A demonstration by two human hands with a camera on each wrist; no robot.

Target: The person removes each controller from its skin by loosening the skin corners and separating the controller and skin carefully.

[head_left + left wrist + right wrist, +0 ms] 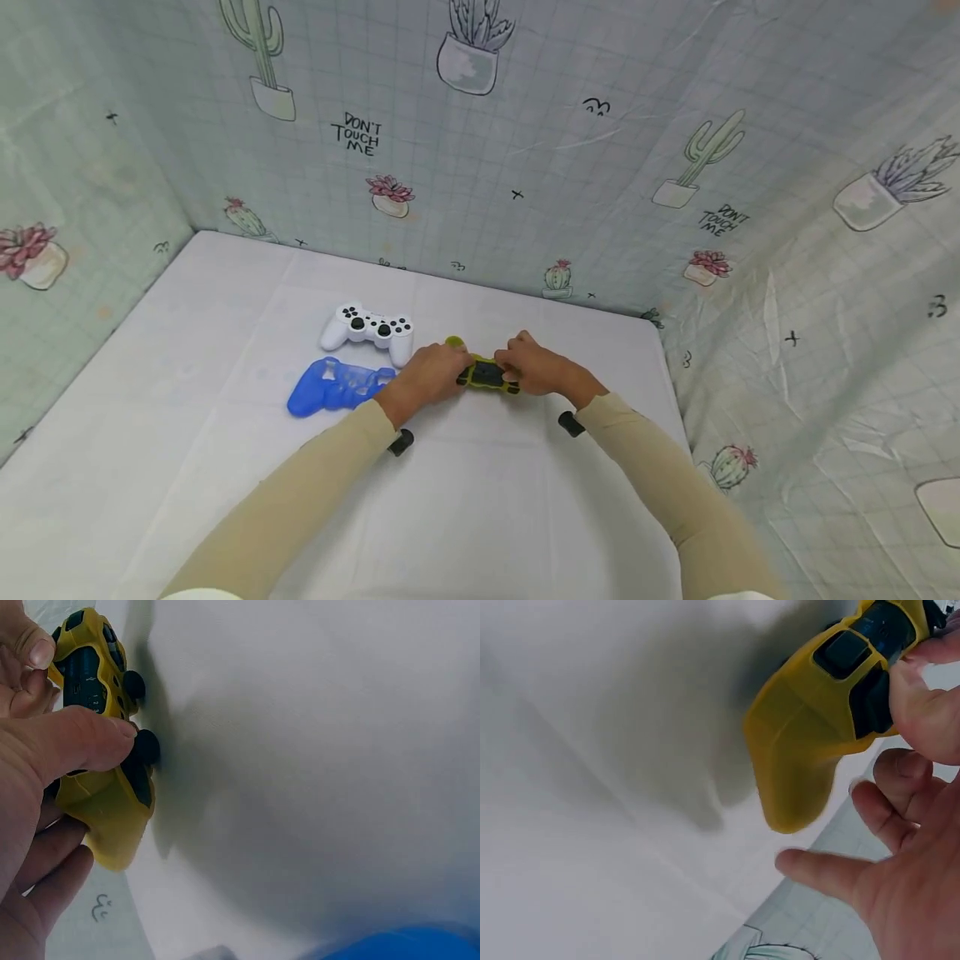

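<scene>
Cactus-printed cloth [525,150] stands behind a white tabletop [465,500]. Left hand [435,372] grips one end of a black controller [487,375] in a yellow cover [120,832], thumb across it; right hand [536,365] pinches the other end, its remaining fingers loose. Likely step: working the cover, though fitting or removing I cannot tell; next calls for steady support and careful thumbs along its edges. Left of the hands lie a white controller [386,330] and, nearer, a blue cover [318,396].
</scene>
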